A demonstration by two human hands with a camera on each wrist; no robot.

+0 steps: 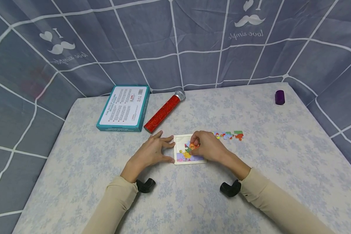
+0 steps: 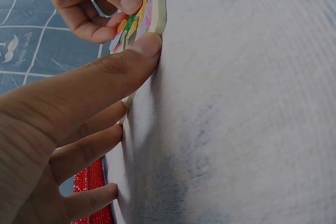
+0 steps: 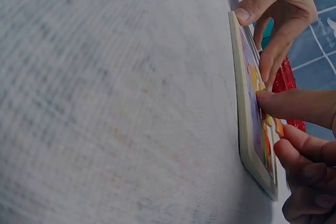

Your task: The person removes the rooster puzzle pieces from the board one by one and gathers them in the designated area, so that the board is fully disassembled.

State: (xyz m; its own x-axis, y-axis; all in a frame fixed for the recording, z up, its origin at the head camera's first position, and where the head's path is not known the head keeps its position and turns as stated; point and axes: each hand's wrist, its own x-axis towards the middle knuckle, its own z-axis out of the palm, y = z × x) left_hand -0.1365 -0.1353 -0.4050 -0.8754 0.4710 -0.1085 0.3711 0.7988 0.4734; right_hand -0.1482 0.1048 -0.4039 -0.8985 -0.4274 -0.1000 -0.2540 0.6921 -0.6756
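A white-framed jigsaw puzzle board (image 1: 190, 163) lies on the table, with colourful pieces fitted along its lower part and bare backing at the upper left. My left hand (image 1: 152, 150) holds its fingers spread and fairly straight; the thumb and some fingertips touch the board's left edge. Over the board, my right hand (image 1: 212, 147) pinches a puzzle piece (image 1: 194, 146), orange and green in colour, between thumb and fingers. The right wrist view shows this piece (image 3: 279, 127) partly hidden by the fingers. Several loose puzzle pieces (image 1: 238, 135) lie beyond the right hand.
A teal and white box (image 1: 123, 105) stands at the back left. Beside it lies a red glittery microphone (image 1: 165, 110) with a silver head. A dark purple cylinder (image 1: 279, 97) is at the far right. Grey-blue curtains (image 1: 152, 39) hang behind the patterned table (image 1: 187, 201).
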